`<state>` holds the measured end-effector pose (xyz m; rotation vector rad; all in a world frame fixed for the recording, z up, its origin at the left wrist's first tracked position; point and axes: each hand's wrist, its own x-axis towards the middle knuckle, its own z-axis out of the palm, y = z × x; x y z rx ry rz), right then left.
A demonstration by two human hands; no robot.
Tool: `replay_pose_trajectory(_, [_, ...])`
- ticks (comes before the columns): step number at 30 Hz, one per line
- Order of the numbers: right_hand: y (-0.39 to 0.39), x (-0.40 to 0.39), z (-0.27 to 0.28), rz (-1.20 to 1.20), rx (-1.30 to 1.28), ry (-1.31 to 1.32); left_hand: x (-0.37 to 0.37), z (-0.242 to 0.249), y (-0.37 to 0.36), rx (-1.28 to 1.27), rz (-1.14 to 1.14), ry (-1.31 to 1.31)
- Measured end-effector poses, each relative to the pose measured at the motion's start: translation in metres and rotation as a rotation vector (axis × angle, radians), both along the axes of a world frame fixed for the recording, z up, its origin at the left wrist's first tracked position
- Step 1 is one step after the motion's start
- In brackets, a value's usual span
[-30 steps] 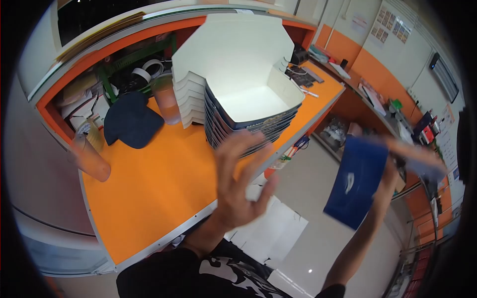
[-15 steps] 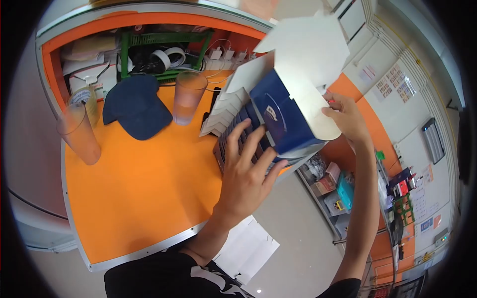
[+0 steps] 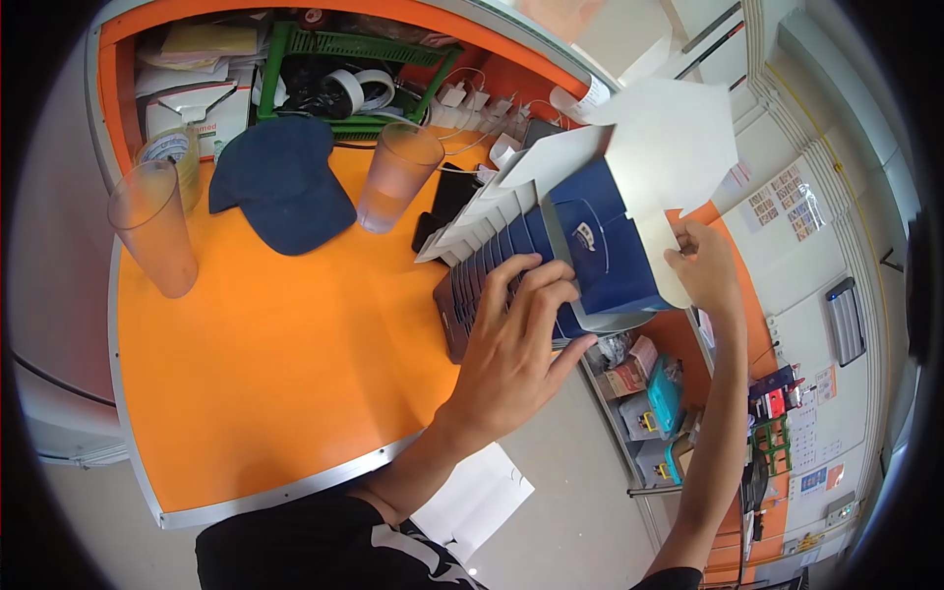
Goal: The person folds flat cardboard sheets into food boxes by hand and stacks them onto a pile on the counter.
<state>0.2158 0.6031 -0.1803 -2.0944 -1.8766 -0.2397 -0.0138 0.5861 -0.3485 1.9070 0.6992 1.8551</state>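
Here the blue box [image 3: 602, 254], flaps up and white inside, sits atop the nested stack of boxes [image 3: 492, 270] at the desk's [image 3: 285, 334] right edge, directly ahead of both hands. The left hand [image 3: 516, 344] lies flat with fingers spread against the stack's near side, gripping nothing; the right hand [image 3: 706, 270] pinches the box's far white flap. The stack fans away toward the back-left. How deep the box sits in the stack is hidden behind the left fingers.
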Motion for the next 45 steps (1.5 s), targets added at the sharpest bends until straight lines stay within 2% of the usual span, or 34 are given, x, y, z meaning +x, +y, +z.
replay_pose_trajectory(2, [0.001, -0.002, -0.001, -0.001, 0.018, -0.059, 0.002, 0.000, 0.000, -0.001, -0.036, -0.103])
replay_pose_trajectory(5, [-0.001, -0.017, 0.002, -0.028, -0.007, -0.115, 0.001, 0.000, 0.000, 0.034, 0.007, -0.039])
replay_pose_trajectory(7, [-0.004, -0.031, 0.010, 0.094, 0.203, -0.277, 0.004, -0.003, 0.000, 0.035, 0.005, -0.050])
replay_pose_trajectory(9, [-0.010, -0.091, 0.027, 0.025, 0.129, 0.112, 0.006, -0.004, 0.001, 0.033, -0.004, -0.060])
replay_pose_trajectory(11, [-0.003, -0.127, 0.030, 0.058, 0.099, 0.159, 0.007, -0.003, 0.001, 0.054, 0.005, -0.061])
replay_pose_trajectory(13, [0.007, -0.162, 0.032, -0.021, -0.097, -0.181, 0.006, -0.003, 0.001, 0.057, 0.008, -0.046])
replay_pose_trajectory(14, [0.015, -0.165, 0.025, 0.031, -0.113, -0.278, 0.006, -0.003, 0.003, 0.068, 0.023, -0.040])
replay_pose_trajectory(15, [0.019, -0.161, 0.021, 0.024, -0.115, -0.270, 0.005, -0.003, 0.004, 0.067, 0.015, -0.032])
replay_pose_trajectory(17, [0.024, -0.156, 0.012, 0.199, -0.009, -0.305, 0.006, -0.005, 0.004, 0.090, 0.044, -0.028])
replay_pose_trajectory(21, [0.015, -0.160, 0.012, 0.142, -0.069, -0.158, 0.011, -0.001, 0.004, 0.123, 0.066, -0.005])
replay_pose_trajectory(23, [0.008, -0.156, 0.010, 0.153, -0.039, -0.182, 0.020, -0.006, 0.006, 0.165, 0.069, -0.071])
replay_pose_trajectory(31, [-0.018, -0.139, 0.007, 0.089, -0.003, -0.235, 0.033, -0.004, 0.002, 0.188, 0.117, -0.002])
replay_pose_trajectory(33, [-0.016, -0.123, -0.004, 0.325, 0.265, -0.360, 0.033, -0.002, 0.003, 0.165, 0.127, -0.006])
replay_pose_trajectory(39, [-0.019, -0.122, -0.001, 0.242, 0.155, -0.302, 0.032, 0.001, 0.014, 0.079, 0.123, 0.034])
replay_pose_trajectory(42, [-0.020, -0.125, 0.000, 0.174, 0.087, -0.281, 0.032, -0.002, 0.016, 0.122, 0.077, 0.057])
replay_pose_trajectory(45, [-0.023, -0.122, -0.008, 0.221, 0.161, -0.326, 0.038, -0.004, 0.015, 0.207, 0.082, 0.031])
